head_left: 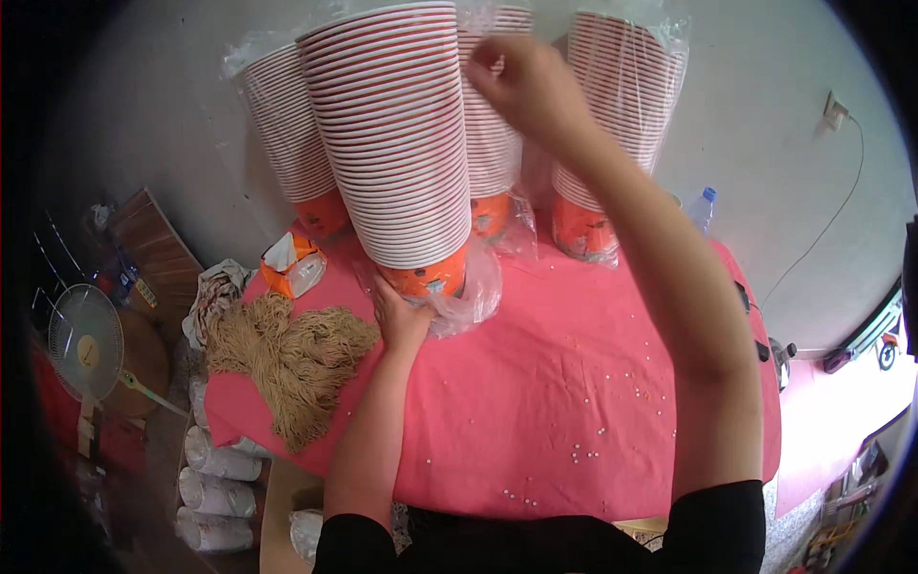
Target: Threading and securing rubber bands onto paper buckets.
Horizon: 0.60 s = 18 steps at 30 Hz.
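Note:
A tall stack of nested paper buckets [387, 143], white-rimmed with an orange printed bottom one, leans slightly left at the table's far side. My left hand [402, 314] grips its base from the near side, thumb and fingers spread around the orange wall. Clear plastic wrap [475, 301] lies bunched about that base, while the upper rims are bare. Raised to the right of the stack's top, my right hand [521, 84] has its fingers curled together, slightly blurred. Whether anything thin is pinched there cannot be made out.
Behind stand plastic-wrapped bucket stacks [622, 105] against the wall. Tan stringy cords [296, 359] and an orange-white packet [292, 263] lie left on the pink tablecloth [535, 383]. Small white beads [585, 454] are scattered about. A fan [86, 344] stands left, a bottle [703, 210] far right.

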Each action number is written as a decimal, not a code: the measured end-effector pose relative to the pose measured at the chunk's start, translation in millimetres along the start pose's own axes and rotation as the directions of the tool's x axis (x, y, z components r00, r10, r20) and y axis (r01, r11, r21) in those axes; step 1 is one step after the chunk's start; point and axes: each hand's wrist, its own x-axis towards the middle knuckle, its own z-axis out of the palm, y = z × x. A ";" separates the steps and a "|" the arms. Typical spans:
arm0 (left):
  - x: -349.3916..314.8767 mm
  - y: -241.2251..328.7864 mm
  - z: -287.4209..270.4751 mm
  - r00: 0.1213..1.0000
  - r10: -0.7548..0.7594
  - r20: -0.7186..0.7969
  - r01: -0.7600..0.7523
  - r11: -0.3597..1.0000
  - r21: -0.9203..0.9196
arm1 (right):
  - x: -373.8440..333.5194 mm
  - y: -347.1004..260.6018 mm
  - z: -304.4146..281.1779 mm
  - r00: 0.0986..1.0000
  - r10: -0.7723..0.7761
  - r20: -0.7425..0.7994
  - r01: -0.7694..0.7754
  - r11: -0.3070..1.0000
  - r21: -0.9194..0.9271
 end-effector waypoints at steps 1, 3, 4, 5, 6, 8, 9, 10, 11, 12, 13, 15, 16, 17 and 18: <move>0.5 -2.2 -1.4 1.000 0.001 -0.012 -0.001 1.000 0.005 | 17.3 -7.1 -3.3 0.998 -0.010 -0.067 0.010 1.000 -0.005; -1.1 -5.4 -4.2 1.000 -0.005 -0.020 0.006 1.000 0.012 | 48.8 -44.7 -31.0 0.987 0.108 0.116 -0.100 0.992 -0.071; 0.6 -1.4 -0.9 0.999 0.034 -0.037 -0.034 0.999 -0.011 | 57.1 -32.0 -25.2 0.999 -0.027 0.033 0.028 0.999 -0.036; 1.4 -1.0 -0.1 0.996 0.065 -0.060 -0.067 0.997 -0.030 | 60.7 -33.3 -21.9 0.999 -0.027 0.034 0.028 0.999 -0.033; 0.5 -1.4 -0.6 0.996 0.064 -0.061 -0.066 0.997 -0.028 | 64.0 -35.1 -18.3 0.994 -0.086 0.065 0.090 0.994 -0.055; -0.9 -2.8 -3.0 0.998 0.046 -0.041 -0.047 0.999 -0.020 | 64.9 -46.9 -13.7 0.984 -0.092 0.153 0.111 0.987 -0.116; -1.1 -2.7 -2.8 0.998 0.046 -0.040 -0.046 0.999 -0.019 | 67.1 -49.2 -11.8 0.984 -0.091 0.153 0.109 0.987 -0.115; -1.7 -1.2 -2.9 0.996 0.066 -0.052 -0.068 0.997 -0.038 | 70.3 -49.9 -10.0 0.978 -0.045 0.205 0.070 0.991 -0.117; -1.6 0.1 -3.3 0.994 0.086 -0.063 -0.089 0.994 -0.058 | 72.9 -49.8 -9.3 0.967 0.001 0.257 0.031 0.992 -0.121; 0.3 -0.1 -4.1 0.995 0.084 -0.059 -0.088 0.995 -0.057 | 74.3 -48.2 -10.4 0.968 -0.052 0.245 0.074 0.994 -0.082; 1.0 -2.0 -5.3 0.995 0.082 -0.057 -0.085 0.995 -0.056 | 75.0 -48.8 -13.1 0.966 -0.106 0.237 0.118 0.992 -0.038; -2.0 -5.8 -6.2 0.996 0.071 -0.050 -0.073 0.996 -0.051 | 77.9 -47.5 -22.1 0.949 -0.208 0.235 0.213 0.977 0.008; -0.1 -3.6 -5.3 0.996 0.077 -0.050 -0.079 0.996 -0.050 | 80.4 -48.5 -29.0 0.930 -0.242 0.275 0.249 0.968 0.010; 0.3 -1.8 -4.7 0.995 0.083 -0.050 -0.085 0.995 -0.049 | 82.4 -50.0 -34.5 0.909 -0.275 0.315 0.285 0.958 0.014; -0.7 0.0 -4.1 0.995 0.086 -0.045 -0.088 0.995 -0.053 | 83.4 -51.8 -38.5 0.909 -0.271 0.317 0.283 0.959 0.007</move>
